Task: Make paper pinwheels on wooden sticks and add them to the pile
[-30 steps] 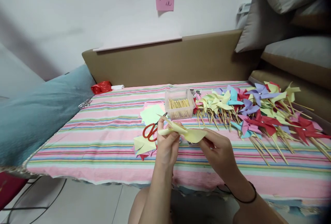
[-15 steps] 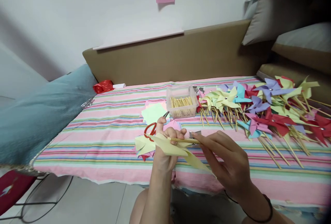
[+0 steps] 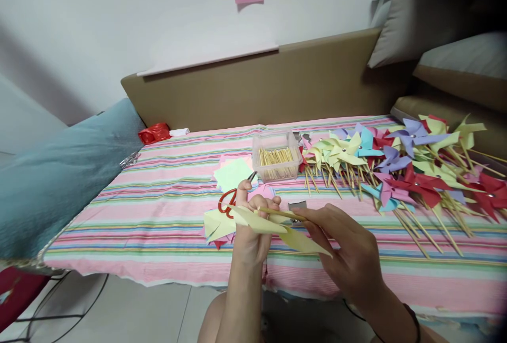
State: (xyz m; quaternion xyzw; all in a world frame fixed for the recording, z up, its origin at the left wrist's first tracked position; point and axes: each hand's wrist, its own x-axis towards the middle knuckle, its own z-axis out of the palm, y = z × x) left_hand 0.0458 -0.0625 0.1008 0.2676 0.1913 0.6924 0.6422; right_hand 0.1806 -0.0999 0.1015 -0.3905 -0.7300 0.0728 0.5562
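Observation:
A pale yellow paper pinwheel (image 3: 273, 227) is held between my hands above the front of the striped cloth. My left hand (image 3: 253, 232) grips it near its centre, fingers curled behind the paper. A thin wooden stick (image 3: 281, 212) lies across the pinwheel, its left end at the centre. My right hand (image 3: 348, 253) pinches the stick's right end between thumb and fingers. Behind my left hand lie red-handled scissors (image 3: 226, 203), partly hidden, beside cut yellow paper (image 3: 217, 225) and a light green sheet (image 3: 233, 175).
A clear plastic box (image 3: 277, 171) of wooden sticks stands at the middle of the striped cloth (image 3: 158, 200). Many finished pinwheels (image 3: 420, 184) are heaped on the right. A small grey packet (image 3: 297, 206) lies behind the stick. A red bag (image 3: 154, 133) sits at the back left.
The view has shifted slightly. Both hands still hold the pinwheel and stick; the stick now slopes down a little more toward my right hand.

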